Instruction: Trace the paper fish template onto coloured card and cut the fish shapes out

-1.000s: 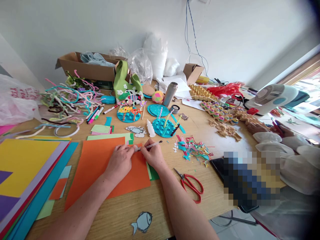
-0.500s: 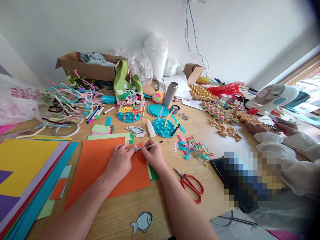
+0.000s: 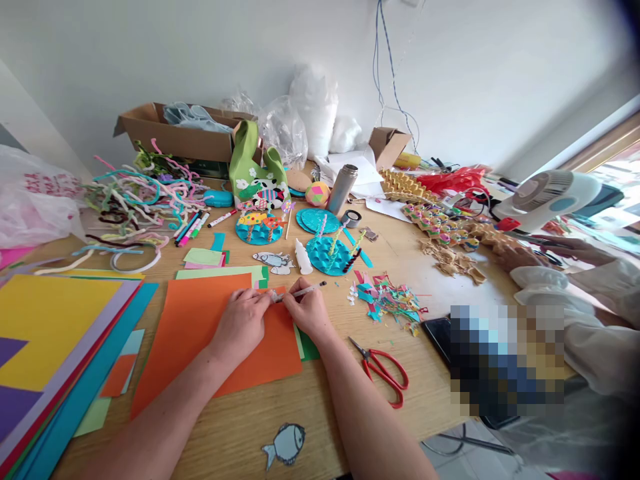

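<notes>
My left hand point(image 3: 246, 315) rests on an orange sheet of paper point(image 3: 195, 327), its fingers bent together and pressing a small pale cutout point(image 3: 275, 297) against the sheet. Most of that cutout is hidden by my fingers. Close beside it, my right hand point(image 3: 307, 309) is closed around a slim pen point(image 3: 314, 288) with a dark end, its tip down by the cutout. A grey fish cutout point(image 3: 289, 444) lies on the table between my forearms. Red-handled scissors point(image 3: 385, 373) lie right of my right forearm. More fish cutouts point(image 3: 274, 261) sit beyond my hands, near a white bottle point(image 3: 303, 259).
Coloured sheets point(image 3: 65, 327) are stacked at left, below a heap of pipe cleaners point(image 3: 145, 200). Blue crafted discs point(image 3: 330, 257), a steel flask point(image 3: 343, 190) and paper scraps point(image 3: 390, 297) lie ahead. At right are a black tablet-like device point(image 3: 437, 327), a fan point(image 3: 545, 197) and another person's hands point(image 3: 515, 253).
My hands, the pen and the orange sheet stay almost in place. The other person's hands at the right have shifted slightly, and the view has moved a little.
</notes>
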Demonstrator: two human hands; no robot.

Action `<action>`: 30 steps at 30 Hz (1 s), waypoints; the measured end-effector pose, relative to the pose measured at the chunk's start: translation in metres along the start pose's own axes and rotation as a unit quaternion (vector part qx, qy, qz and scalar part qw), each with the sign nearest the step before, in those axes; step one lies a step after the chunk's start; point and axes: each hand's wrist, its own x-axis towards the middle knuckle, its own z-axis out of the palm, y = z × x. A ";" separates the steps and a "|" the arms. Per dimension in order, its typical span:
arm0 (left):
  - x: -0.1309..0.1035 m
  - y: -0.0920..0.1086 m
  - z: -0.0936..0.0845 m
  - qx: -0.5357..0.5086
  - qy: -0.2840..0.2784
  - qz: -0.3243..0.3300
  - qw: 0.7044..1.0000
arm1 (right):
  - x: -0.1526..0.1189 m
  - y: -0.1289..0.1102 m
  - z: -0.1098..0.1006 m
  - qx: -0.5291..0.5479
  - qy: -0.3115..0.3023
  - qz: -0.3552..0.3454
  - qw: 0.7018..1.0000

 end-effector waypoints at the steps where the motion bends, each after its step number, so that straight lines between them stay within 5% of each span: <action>1: 0.000 0.000 0.000 0.000 0.000 -0.001 1.000 | 0.000 0.000 0.000 0.000 0.000 -0.001 1.000; 30: 0.002 0.004 -0.001 -0.004 -0.002 -0.002 1.000 | 0.000 -0.001 -0.001 -0.039 0.031 -0.003 0.999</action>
